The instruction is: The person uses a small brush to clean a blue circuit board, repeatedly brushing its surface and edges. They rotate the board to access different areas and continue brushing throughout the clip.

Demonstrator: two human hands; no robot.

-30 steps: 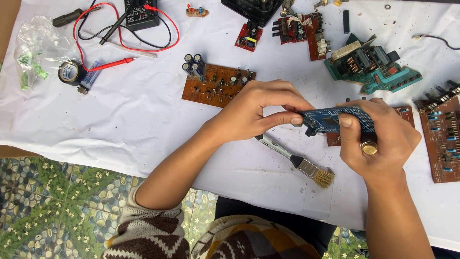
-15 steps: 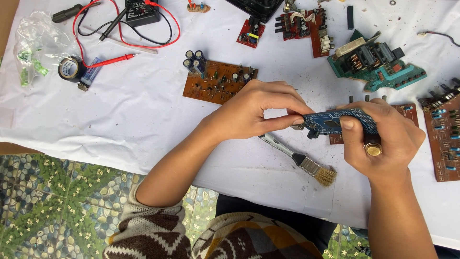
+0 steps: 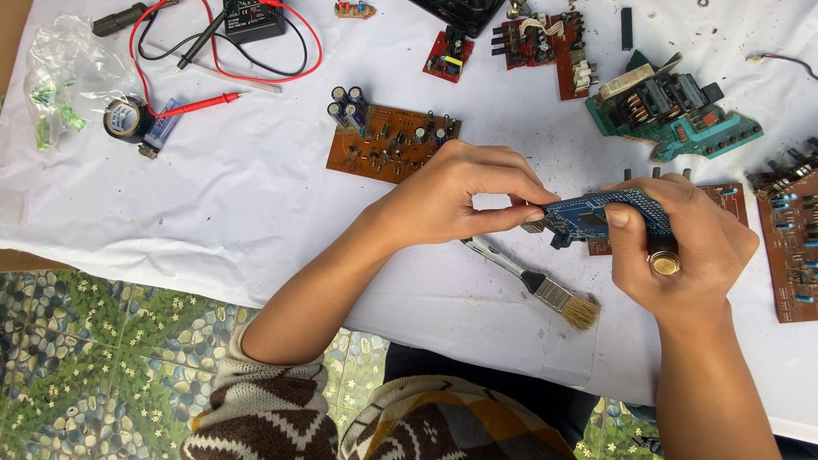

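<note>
A small blue circuit board [image 3: 596, 213] is held above the table [image 3: 213, 213], level and lengthwise between both hands. The right hand [image 3: 682, 251] grips its right end, thumb pressed on top, a gold ring on one finger. The left hand [image 3: 456, 200] pinches the board's left end between fingertips and thumb. Just below the board, a paintbrush [image 3: 532, 281] with a metal handle lies on the white cloth. Beyond the left hand sits a brown circuit board [image 3: 388, 140] with dark capacitors. Farther right rests a green board [image 3: 673, 111] with coils; at far left lie red and black probe leads [image 3: 204, 102] and a roll of tape [image 3: 126, 117].
</note>
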